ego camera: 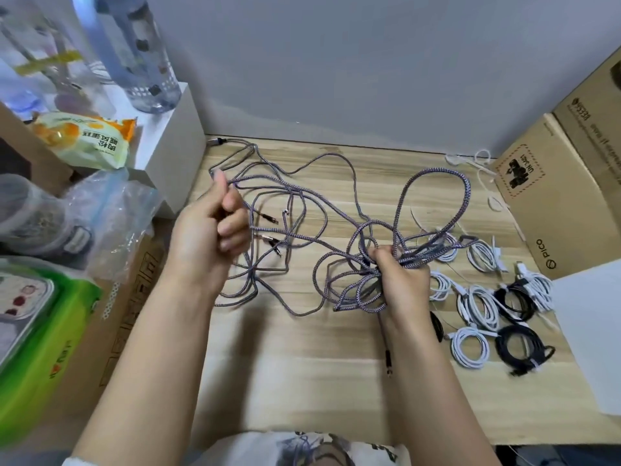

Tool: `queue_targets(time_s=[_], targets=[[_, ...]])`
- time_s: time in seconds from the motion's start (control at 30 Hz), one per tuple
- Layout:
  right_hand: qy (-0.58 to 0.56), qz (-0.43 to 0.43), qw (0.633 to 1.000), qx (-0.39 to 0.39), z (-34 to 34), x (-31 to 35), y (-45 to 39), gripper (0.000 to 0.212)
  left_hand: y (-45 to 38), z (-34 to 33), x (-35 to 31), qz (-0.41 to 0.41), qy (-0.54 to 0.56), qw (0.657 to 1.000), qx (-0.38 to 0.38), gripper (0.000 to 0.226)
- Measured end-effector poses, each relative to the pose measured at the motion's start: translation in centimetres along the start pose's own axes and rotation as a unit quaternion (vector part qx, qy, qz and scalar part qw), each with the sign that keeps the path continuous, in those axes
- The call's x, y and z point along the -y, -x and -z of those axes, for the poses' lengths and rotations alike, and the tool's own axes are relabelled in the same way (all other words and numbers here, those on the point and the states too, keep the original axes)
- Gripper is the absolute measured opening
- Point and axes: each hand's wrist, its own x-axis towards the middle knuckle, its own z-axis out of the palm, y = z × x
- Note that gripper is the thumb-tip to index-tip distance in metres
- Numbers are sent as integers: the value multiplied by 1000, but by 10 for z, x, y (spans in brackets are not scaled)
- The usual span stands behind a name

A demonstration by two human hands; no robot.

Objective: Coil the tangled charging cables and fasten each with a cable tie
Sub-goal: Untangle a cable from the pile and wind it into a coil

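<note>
Our right hand (400, 274) clenches the braided cable (302, 230) loops above the table (302, 364); our left hand (211, 227), fingers curled, seemingly pinches a strand. We should draw slack gently, untangling before coiling.

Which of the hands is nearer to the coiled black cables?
Right. The right hand grips the braided cable bundle just beside the coiled black cables; the left hand holds a strand far across the table.

bare tabletop (302, 381) near edge, cardboard boxes (551, 203) flanking right
</note>
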Motion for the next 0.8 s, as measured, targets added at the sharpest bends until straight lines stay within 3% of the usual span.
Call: queue_targets(time_s=[0.1, 0.27, 0.33, 0.4, 0.5, 0.53, 0.6, 0.67, 0.77, 0.8], targets=[[17, 23, 999, 44, 5, 2, 0, 14, 3, 4, 2, -98, -168, 977, -89, 35], [12, 19, 998, 57, 8, 4, 1, 19, 19, -4, -9, -160, -97, 980, -73, 45], [16, 12, 999, 46, 9, 4, 1, 13, 27, -11, -12, -175, -72, 982, -18, 46], [9, 1, 999, 47, 8, 4, 2, 14, 31, -12, -12, -138, -13, 987, 86, 39], [10, -47, 995, 83, 10, 4, 5, 16, 34, -10, -12, -38, 71, 953, 291, 35], [12, -70, 992, 103, 12, 1, 4, 15, 36, -11, -12, -23, 67, 943, 324, 37], [5, -99, 989, 114, 16, -4, 4, 18, 38, -17, -12, -17, 11, 958, 286, 39], [5, -78, 994, 80, 16, -7, 0, 16, 39, -24, -8, -30, -47, 981, 184, 42], [5, -62, 998, 29, 14, -7, -2, 28, 38, -27, -1, -86, 18, 986, 142, 37], [-13, -64, 998, 22, 15, -8, -5, 23, 37, -25, -1, -108, 49, 982, 144, 29]])
